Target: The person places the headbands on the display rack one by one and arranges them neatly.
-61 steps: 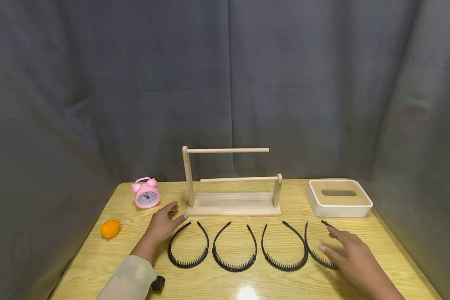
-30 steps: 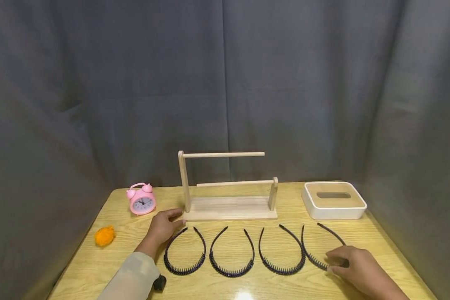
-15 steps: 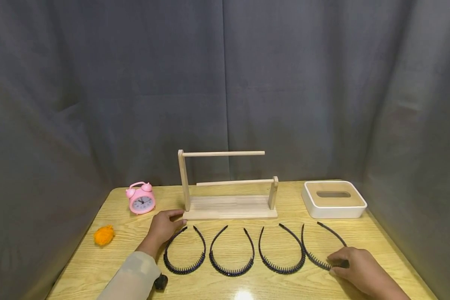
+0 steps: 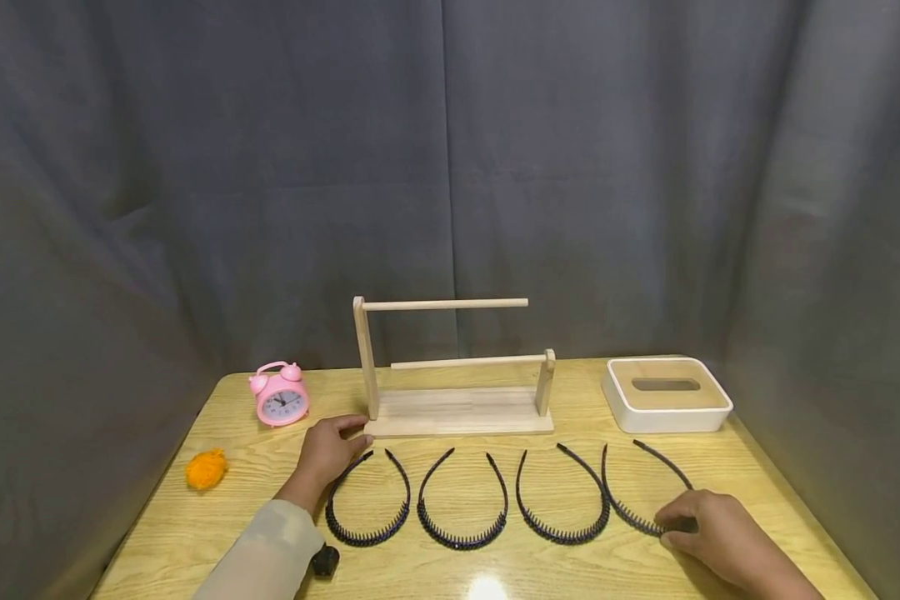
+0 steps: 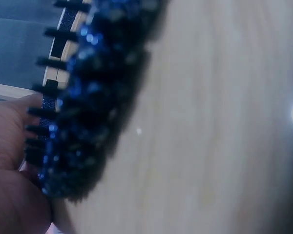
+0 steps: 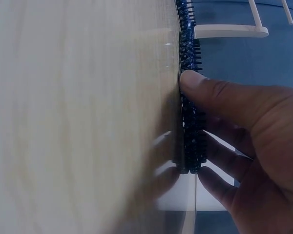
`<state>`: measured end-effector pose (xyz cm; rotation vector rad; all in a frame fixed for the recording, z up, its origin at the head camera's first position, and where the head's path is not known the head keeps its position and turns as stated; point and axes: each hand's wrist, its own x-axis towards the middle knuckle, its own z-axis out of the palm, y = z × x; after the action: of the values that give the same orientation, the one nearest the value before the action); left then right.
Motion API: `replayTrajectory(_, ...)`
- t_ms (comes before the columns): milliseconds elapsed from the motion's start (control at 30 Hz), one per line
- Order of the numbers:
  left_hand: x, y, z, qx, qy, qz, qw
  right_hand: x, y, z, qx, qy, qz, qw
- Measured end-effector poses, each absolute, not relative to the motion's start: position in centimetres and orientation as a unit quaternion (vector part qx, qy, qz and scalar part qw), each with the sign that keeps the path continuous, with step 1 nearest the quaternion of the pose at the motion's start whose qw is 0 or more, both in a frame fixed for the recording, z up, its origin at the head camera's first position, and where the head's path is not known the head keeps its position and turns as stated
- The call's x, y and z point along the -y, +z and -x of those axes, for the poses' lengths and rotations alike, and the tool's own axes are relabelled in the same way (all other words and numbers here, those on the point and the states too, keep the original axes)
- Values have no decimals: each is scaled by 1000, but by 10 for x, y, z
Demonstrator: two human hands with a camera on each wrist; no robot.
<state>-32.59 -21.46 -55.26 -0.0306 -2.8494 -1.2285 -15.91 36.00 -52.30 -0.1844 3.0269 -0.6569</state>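
Observation:
Several dark toothed headbands lie in a row on the table, open ends away from me. My right hand (image 4: 708, 533) grips the rightmost headband (image 4: 663, 463) at its toothed curve; in the right wrist view the thumb presses one face of the sparkly band (image 6: 189, 136), with the fingers beyond it. At the left end of the wooden rack (image 4: 457, 425), my left hand (image 4: 326, 454) holds the base corner between thumb and fingers. Just in front of that hand lies the leftmost headband (image 4: 367, 537), whose beaded edge looms large in the left wrist view.
Two more headbands, a left-middle one (image 4: 461, 543) and a right-middle one (image 4: 570, 536), lie between the hands. A pink alarm clock (image 4: 281, 402) and an orange fluffy ball (image 4: 206, 469) sit at left. A white tissue box (image 4: 667, 417) stands at back right. Grey curtains (image 4: 450, 167) surround the table.
My right hand has come down from above the rightmost headband and taken hold of its toothed curve. The left hand has closed in on the rack's corner. The view has shifted slightly.

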Motion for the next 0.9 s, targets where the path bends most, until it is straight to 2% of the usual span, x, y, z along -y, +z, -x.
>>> replayTrajectory(267, 213, -553, 326, 920, -391, 9, 29, -359, -522, 159, -976, -208, 59, 20)
replayTrajectory(467, 213, -552, 326, 920, -390, 9, 31, -357, -520, 155, -976, -204, 80, -13)
replayTrajectory(667, 212, -551, 326, 921, -389, 5, 26, -351, -505, 155, -964, -258, 56, -15)
replayTrajectory(900, 213, -550, 326, 921, -388, 3, 25, -336, -473, 172, -949, -289, 61, -114)
